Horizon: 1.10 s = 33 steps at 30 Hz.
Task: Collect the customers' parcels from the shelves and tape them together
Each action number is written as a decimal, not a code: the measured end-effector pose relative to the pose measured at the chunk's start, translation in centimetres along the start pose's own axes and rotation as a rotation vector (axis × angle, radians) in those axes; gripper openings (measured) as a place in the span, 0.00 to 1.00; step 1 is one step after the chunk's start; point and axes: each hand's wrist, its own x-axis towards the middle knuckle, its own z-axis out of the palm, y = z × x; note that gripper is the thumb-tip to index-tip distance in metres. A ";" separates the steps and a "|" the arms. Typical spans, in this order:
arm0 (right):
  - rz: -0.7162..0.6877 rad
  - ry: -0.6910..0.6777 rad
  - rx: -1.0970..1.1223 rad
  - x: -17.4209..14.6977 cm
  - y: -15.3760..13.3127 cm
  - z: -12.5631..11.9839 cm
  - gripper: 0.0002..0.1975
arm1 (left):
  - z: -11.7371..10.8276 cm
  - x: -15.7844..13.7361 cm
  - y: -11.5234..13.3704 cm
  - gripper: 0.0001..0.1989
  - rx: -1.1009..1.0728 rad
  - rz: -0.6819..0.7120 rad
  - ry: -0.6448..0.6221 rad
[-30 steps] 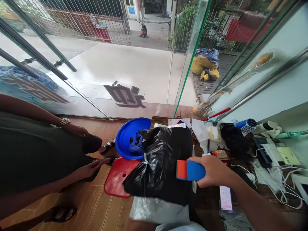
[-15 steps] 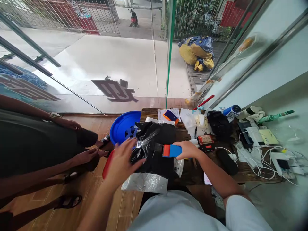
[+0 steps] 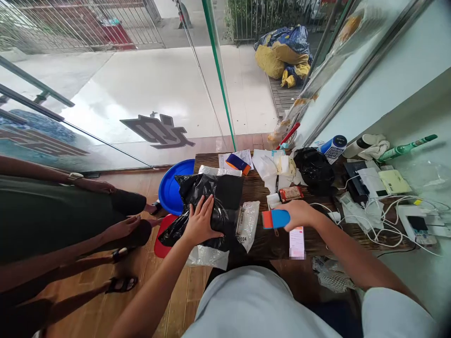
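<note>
My left hand (image 3: 200,224) lies with its fingers spread on a shiny black plastic parcel (image 3: 228,195), whose wrinkled left end sticks out past the table edge. My right hand (image 3: 299,216) is closed around a blue handheld tool (image 3: 281,219) with an orange-red end pointing left, held over the table to the right of the parcel. Pale plastic packaging (image 3: 211,256) shows beneath the parcel's near side. Between the parcel and the tool lies a clear-white plastic packet (image 3: 248,225) marked 1004.
A phone (image 3: 296,241) lies below my right hand. Papers, a black bag (image 3: 314,167), cables and a bottle (image 3: 408,148) crowd the table's right side. A blue basin (image 3: 169,180) and red item (image 3: 162,241) are at the left; another person (image 3: 56,220) stands there.
My left hand has come down onto the black parcel. My right hand has moved right with the blue tool, away from the parcel. The view has shifted, and more of the phone shows.
</note>
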 end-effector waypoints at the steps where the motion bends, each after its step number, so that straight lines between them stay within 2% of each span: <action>1: 0.020 -0.001 -0.018 -0.5 1.0 0.2 0.34 | -0.2 0.1 0.2 0.63 0.005 0.004 0.015; 3: 0.026 0.012 -0.020 -1.1 2.1 0.9 0.34 | -0.5 0.3 1.9 0.55 0.009 -0.016 0.090; 4: 0.023 0.022 -0.008 -1.1 2.3 1.2 0.34 | -0.5 0.5 3.3 0.47 -0.002 -0.015 0.138; 6: 0.014 0.030 0.030 -1.1 2.3 1.8 0.34 | 0.2 0.9 7.1 0.27 -0.044 0.062 0.188; 7: 0.011 0.031 0.052 -1.1 2.3 2.2 0.34 | 0.9 1.2 9.2 0.20 -0.068 0.128 0.182; 8: 0.008 0.032 0.073 -1.0 2.4 2.5 0.34 | 1.6 1.6 11.2 0.18 -0.078 0.185 0.154; 10: 0.006 0.041 0.099 -0.9 2.7 3.4 0.35 | 3.1 2.9 14.2 0.27 -0.054 0.160 0.113; 12: 0.010 0.047 0.100 -0.5 3.3 4.7 0.35 | 4.3 4.5 15.4 0.42 0.003 0.059 0.038; 13: 0.013 0.046 0.097 -0.2 3.6 5.5 0.36 | 4.7 5.3 15.3 0.44 0.035 0.023 -0.025; 16: 0.024 0.034 0.114 0.9 4.2 8.4 0.37 | 5.2 7.2 13.8 0.42 0.123 0.006 -0.214; 19: 0.050 0.038 0.141 1.7 4.3 11.0 0.38 | 5.5 7.8 12.7 0.46 0.132 0.062 -0.275; 22: 0.071 0.047 0.153 1.9 4.1 12.6 0.38 | 6.1 7.8 13.2 0.51 0.093 0.101 -0.322; 27: 0.088 0.062 0.170 1.5 4.4 13.2 0.39 | 6.9 8.2 13.8 0.47 0.172 0.103 -0.425; 33: 0.135 0.019 0.143 0.3 5.3 12.2 0.40 | 5.5 8.5 11.8 0.41 0.199 0.180 -0.342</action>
